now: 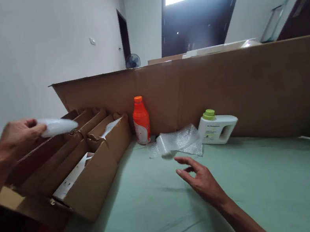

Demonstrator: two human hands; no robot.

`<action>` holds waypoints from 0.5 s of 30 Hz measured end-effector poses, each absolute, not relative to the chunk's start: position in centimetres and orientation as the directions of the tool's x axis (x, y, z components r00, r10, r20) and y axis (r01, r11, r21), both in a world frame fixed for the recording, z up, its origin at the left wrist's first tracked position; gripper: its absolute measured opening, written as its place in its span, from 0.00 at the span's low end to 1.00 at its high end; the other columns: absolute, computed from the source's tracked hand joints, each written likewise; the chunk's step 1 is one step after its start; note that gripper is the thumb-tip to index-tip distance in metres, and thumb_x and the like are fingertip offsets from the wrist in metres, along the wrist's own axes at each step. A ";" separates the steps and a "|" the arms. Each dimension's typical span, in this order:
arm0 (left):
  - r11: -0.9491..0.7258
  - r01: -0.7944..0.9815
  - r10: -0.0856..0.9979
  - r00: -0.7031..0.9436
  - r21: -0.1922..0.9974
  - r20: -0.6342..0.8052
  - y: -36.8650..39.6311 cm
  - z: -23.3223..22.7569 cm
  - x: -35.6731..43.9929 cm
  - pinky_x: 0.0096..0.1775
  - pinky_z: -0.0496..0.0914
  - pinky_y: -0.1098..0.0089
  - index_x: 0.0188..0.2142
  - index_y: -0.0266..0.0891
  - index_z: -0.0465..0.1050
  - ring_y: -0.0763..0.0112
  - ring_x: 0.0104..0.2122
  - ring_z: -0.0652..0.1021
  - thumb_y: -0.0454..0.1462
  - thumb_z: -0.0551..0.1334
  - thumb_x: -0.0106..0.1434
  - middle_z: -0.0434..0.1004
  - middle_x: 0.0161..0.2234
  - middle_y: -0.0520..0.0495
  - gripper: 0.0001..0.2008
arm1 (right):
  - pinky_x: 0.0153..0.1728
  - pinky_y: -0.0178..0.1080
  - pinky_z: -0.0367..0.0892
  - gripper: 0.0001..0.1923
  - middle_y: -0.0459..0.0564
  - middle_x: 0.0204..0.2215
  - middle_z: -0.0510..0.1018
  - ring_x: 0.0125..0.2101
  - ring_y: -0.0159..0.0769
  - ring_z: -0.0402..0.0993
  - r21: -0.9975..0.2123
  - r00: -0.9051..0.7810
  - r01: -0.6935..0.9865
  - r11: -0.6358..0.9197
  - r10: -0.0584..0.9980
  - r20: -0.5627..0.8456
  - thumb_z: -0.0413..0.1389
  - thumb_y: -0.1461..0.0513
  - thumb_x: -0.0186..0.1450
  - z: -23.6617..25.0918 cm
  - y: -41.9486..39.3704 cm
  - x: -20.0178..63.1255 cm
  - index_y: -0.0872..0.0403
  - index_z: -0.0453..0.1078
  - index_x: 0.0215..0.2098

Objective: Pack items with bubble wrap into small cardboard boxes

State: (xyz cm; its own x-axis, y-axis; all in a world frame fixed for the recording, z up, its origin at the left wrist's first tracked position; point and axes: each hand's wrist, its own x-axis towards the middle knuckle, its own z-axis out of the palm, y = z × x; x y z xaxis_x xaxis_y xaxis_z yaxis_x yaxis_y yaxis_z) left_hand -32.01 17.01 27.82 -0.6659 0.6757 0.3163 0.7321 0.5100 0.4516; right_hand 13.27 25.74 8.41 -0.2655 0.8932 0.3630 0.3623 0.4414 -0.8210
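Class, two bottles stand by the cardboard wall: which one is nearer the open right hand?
The white bottle with the green cap; the orange bottle stands farther left of the right hand.

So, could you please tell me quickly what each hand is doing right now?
Left hand: closed on a white bubble-wrapped item, above the cardboard boxes.
Right hand: open, empty, near the bubble wrap.

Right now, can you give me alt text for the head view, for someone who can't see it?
The left hand holds a white wrapped item over open cardboard boxes, while the open right hand reaches toward bubble wrap on a green table. An orange bottle and white jug stand against a cardboard wall.
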 end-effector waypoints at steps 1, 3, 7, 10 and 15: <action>0.420 0.756 0.634 -0.641 0.502 0.433 16.0 28.5 -29.6 0.26 0.57 0.71 0.34 0.43 0.72 0.70 0.22 0.67 0.47 0.57 0.58 0.65 0.20 0.56 0.12 | 0.46 0.50 0.75 0.26 0.54 0.54 0.78 0.48 0.48 0.78 -0.804 -0.294 0.321 0.500 0.860 0.417 0.61 0.51 0.61 10.0 25.3 11.8 0.47 0.71 0.57; 0.161 0.831 0.693 -0.480 0.533 0.538 14.9 28.7 -23.9 0.24 0.58 0.70 0.35 0.46 0.75 0.69 0.22 0.68 0.46 0.60 0.55 0.70 0.23 0.55 0.12 | 0.55 0.52 0.70 0.40 0.52 0.64 0.69 0.60 0.49 0.69 -0.750 -0.353 0.196 0.632 0.759 0.547 0.65 0.51 0.59 13.4 24.7 8.5 0.43 0.59 0.67; -0.316 0.736 0.933 0.125 0.599 0.339 17.9 26.6 -15.9 0.27 0.68 0.67 0.39 0.43 0.78 0.65 0.27 0.76 0.44 0.63 0.54 0.80 0.31 0.48 0.14 | 0.56 0.49 0.68 0.39 0.52 0.61 0.72 0.58 0.47 0.70 -0.666 -0.394 0.078 0.742 0.636 0.663 0.63 0.52 0.62 17.1 26.6 4.3 0.45 0.57 0.68; -0.349 0.689 0.900 0.058 0.635 0.431 23.2 26.5 -18.5 0.31 0.70 0.68 0.51 0.41 0.75 0.69 0.30 0.76 0.46 0.64 0.57 0.81 0.36 0.48 0.23 | 0.57 0.53 0.64 0.22 0.57 0.51 0.79 0.52 0.51 0.73 -0.588 -0.228 0.389 0.709 0.693 0.684 0.56 0.52 0.65 15.3 31.6 6.3 0.51 0.70 0.55; 0.126 0.833 0.830 -0.386 0.539 0.403 31.6 27.2 -30.5 0.33 0.68 0.69 0.39 0.30 0.80 0.68 0.31 0.77 0.43 0.62 0.57 0.75 0.23 0.51 0.18 | 0.56 0.68 0.57 0.40 0.67 0.67 0.59 0.62 0.69 0.59 -0.514 0.064 0.818 0.259 0.847 0.528 0.57 0.46 0.59 5.9 39.3 13.1 0.56 0.62 0.64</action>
